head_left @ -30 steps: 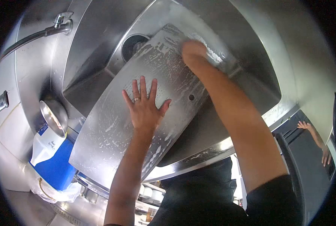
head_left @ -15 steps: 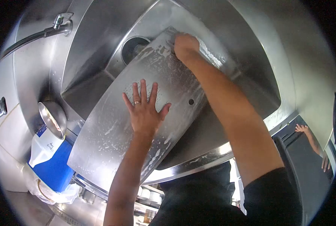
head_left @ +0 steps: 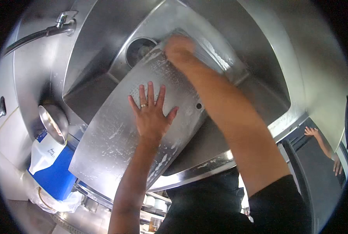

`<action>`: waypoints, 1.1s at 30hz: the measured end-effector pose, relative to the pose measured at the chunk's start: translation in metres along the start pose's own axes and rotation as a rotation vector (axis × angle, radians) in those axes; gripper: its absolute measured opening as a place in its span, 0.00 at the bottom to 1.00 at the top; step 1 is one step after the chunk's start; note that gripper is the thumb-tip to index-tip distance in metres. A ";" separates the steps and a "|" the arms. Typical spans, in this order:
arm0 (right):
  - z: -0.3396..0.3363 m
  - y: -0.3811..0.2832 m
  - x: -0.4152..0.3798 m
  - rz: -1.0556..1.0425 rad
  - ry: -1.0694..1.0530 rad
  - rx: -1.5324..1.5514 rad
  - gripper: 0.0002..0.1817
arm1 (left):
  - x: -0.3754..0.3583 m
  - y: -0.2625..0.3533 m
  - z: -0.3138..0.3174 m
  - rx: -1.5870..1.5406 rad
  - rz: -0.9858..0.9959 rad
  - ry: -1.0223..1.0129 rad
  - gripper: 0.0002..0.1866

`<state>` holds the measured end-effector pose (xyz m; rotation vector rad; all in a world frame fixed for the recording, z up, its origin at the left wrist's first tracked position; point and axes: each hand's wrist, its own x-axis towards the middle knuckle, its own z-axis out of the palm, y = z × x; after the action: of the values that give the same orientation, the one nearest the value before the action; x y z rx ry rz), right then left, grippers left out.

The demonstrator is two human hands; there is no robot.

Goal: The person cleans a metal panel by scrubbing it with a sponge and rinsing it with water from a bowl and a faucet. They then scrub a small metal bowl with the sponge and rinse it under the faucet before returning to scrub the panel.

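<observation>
A wet, soapy stainless-steel panel (head_left: pixel 100 144) with a small round hole lies tilted across the metal sink (head_left: pixel 256 97), its near end over the front rim. My left hand (head_left: pixel 152 113), wearing a ring, rests flat on the panel's middle with its fingers spread. At the panel's far end my right hand (head_left: pixel 180 47) is curled and smeared by motion. A greyish patch shows beside its fingers; whatever it holds is too blurred to name. Suds streak the steel around that hand.
A round drain opening (head_left: pixel 141 50) lies left of the panel. A tap with a hose (head_left: pixel 45 34) is at upper left. A metal bowl (head_left: pixel 55 123), a white bottle (head_left: pixel 47 150) and a blue container (head_left: pixel 59 175) stand at left. Another person's hand (head_left: pixel 310 131) shows at right.
My right hand has moved a little left along the panel's far end, and the suds there look smeared. My left hand stays in nearly the same place.
</observation>
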<state>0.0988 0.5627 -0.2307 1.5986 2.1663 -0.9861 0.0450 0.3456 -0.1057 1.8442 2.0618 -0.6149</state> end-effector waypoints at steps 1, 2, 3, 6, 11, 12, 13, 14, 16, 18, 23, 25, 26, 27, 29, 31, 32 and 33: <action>0.018 -0.020 0.016 -0.088 0.150 0.017 0.16 | 0.001 -0.001 -0.001 0.015 -0.003 -0.013 0.44; 0.022 -0.039 0.009 -0.147 0.202 -0.008 0.16 | 0.000 -0.002 -0.002 0.024 -0.007 -0.019 0.44; 0.026 -0.055 -0.008 -0.204 0.256 -0.039 0.16 | 0.001 -0.002 -0.003 0.028 -0.009 -0.024 0.43; 0.046 -0.030 -0.017 -0.342 0.401 0.006 0.17 | -0.001 0.000 -0.001 0.008 0.000 -0.024 0.44; 0.020 0.050 0.022 -0.231 0.290 -0.032 0.18 | 0.000 -0.003 0.000 -0.037 -0.013 0.001 0.44; 0.028 0.054 0.027 -0.149 0.301 -0.021 0.17 | 0.001 -0.002 -0.001 -0.034 -0.013 -0.001 0.44; 0.032 0.043 0.013 -0.235 0.315 -0.001 0.17 | 0.001 -0.002 -0.002 -0.030 -0.012 -0.005 0.44; 0.039 0.021 -0.017 -0.319 0.323 0.018 0.17 | -0.001 -0.003 -0.001 -0.024 -0.016 -0.005 0.44; 0.037 0.003 -0.048 -0.488 0.314 0.021 0.17 | 0.001 -0.002 0.003 -0.020 -0.020 0.014 0.44; 0.027 0.003 -0.064 -0.644 0.263 0.003 0.18 | 0.000 -0.001 0.004 -0.033 -0.015 0.019 0.43; 0.005 0.102 -0.020 -0.262 0.233 -0.121 0.17 | 0.001 -0.001 -0.002 -0.013 -0.005 0.036 0.43; 0.003 0.108 -0.039 -0.140 0.034 -0.178 0.17 | 0.001 0.000 0.001 -0.019 -0.003 0.052 0.43; 0.005 0.106 -0.049 -0.083 -0.068 -0.199 0.16 | -0.001 -0.001 0.001 -0.016 -0.005 0.057 0.43; 0.011 0.107 -0.058 0.052 -0.157 -0.196 0.18 | -0.004 -0.002 0.001 -0.016 0.000 0.047 0.42; 0.021 0.116 -0.064 0.313 -0.309 -0.198 0.21 | -0.001 -0.004 0.001 -0.017 -0.001 0.053 0.42; 0.073 0.154 -0.066 0.273 -0.232 -0.478 0.22 | -0.002 -0.003 0.004 -0.031 -0.007 0.054 0.42; 0.074 0.155 -0.067 0.258 -0.227 -0.529 0.22 | -0.001 -0.003 0.005 -0.035 -0.011 0.058 0.43; 0.075 0.156 -0.068 0.243 -0.221 -0.580 0.22 | -0.001 -0.004 0.005 -0.034 -0.012 0.062 0.43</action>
<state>0.2538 0.4881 -0.3018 1.3492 1.8235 -0.3841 0.0407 0.3419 -0.1092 1.8555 2.1102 -0.5291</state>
